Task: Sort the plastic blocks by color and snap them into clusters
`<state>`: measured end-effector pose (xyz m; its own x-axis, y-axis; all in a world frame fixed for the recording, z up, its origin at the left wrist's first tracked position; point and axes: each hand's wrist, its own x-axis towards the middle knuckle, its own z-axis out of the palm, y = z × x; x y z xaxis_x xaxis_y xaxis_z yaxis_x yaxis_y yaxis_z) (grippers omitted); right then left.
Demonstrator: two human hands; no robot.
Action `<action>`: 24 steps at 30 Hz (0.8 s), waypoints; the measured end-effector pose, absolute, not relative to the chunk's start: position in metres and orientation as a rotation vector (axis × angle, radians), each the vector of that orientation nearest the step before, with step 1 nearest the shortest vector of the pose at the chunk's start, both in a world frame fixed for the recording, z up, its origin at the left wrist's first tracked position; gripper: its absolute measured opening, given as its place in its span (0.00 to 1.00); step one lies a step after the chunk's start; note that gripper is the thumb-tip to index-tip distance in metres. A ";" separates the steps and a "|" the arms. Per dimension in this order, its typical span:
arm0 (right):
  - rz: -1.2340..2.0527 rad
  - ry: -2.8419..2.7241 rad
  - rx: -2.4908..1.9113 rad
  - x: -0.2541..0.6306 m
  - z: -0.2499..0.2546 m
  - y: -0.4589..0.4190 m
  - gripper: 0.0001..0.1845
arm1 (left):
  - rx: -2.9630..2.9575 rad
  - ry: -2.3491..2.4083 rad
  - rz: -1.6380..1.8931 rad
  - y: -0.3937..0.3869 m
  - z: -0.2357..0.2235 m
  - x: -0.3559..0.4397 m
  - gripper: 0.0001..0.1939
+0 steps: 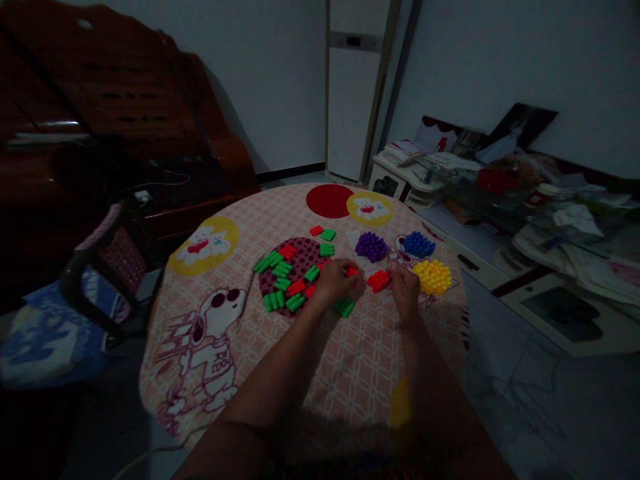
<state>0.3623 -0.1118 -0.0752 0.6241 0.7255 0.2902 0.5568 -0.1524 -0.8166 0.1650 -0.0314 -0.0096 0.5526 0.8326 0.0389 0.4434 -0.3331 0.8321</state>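
Observation:
On a round table covered with a cartoon-print cloth (225, 347), my left hand (336, 280) is curled with a small red block (353, 271) at its fingertips. My right hand (405, 288) rests with bent fingers against a red cluster of joined blocks (379, 281). Loose green blocks (280, 273) and red blocks (289, 251) lie scattered left of my left hand, and a few green ones (344, 307) sit just below it. Behind my hands stand a purple cluster (371, 246), a blue cluster (418, 245) and a yellow cluster (433, 277).
A dark wooden sofa (100, 120) and a chair with a pink cushion (107, 260) stand to the left. A low white-and-glass table (500, 193) piled with papers and clutter runs along the right. A white door (353, 87) is at the back.

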 end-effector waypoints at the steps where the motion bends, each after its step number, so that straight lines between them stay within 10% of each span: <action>1: 0.213 -1.016 -1.828 0.362 -0.074 -0.112 0.28 | 1.979 1.047 0.592 -0.033 -0.012 0.171 0.12; 24: 0.216 -0.991 -1.805 0.359 -0.067 -0.111 0.26 | 2.102 0.899 0.590 -0.050 -0.031 0.172 0.17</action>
